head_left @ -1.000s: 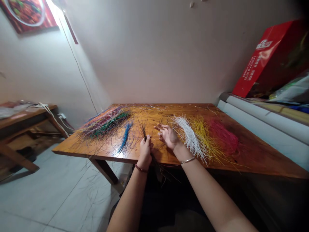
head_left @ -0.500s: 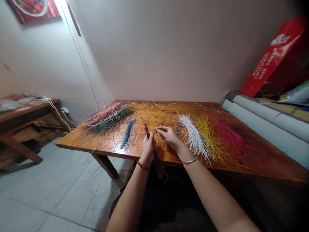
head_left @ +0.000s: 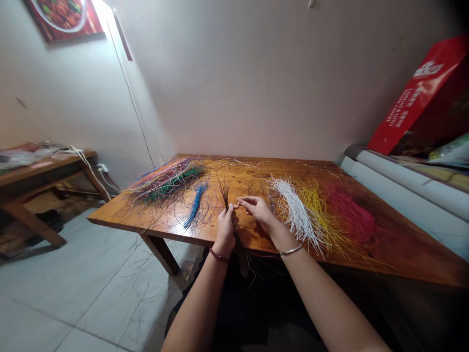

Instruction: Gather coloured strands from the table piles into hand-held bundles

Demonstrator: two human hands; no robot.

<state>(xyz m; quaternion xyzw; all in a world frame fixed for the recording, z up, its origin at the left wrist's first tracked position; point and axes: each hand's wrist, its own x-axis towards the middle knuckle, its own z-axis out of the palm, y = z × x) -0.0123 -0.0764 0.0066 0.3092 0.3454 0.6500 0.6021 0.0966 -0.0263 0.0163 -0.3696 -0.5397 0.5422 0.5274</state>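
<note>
My left hand (head_left: 226, 226) is closed around a bundle of dark thin strands (head_left: 225, 193), whose tips fan out above the fist. Just to its right, my right hand (head_left: 255, 208) is pinched, thumb and forefinger together close to the left fingertips; what it holds, if anything, is too small to tell. A small blue bundle (head_left: 194, 205) lies left of my hands. Right of them lie white strands (head_left: 295, 210), yellow strands (head_left: 318, 210) and pink strands (head_left: 351, 212).
The wooden table (head_left: 146, 222) also bears a mixed heap with green strands (head_left: 176, 182) at the left. Rolled sheets (head_left: 406, 181) and a red box (head_left: 417, 95) stand at the right. A second table (head_left: 44, 166) is at the far left.
The view has shifted slightly, so the table and wall items sit a little further right and lower. My hands keep nearly the same pose, with the left still around the dark strands.
</note>
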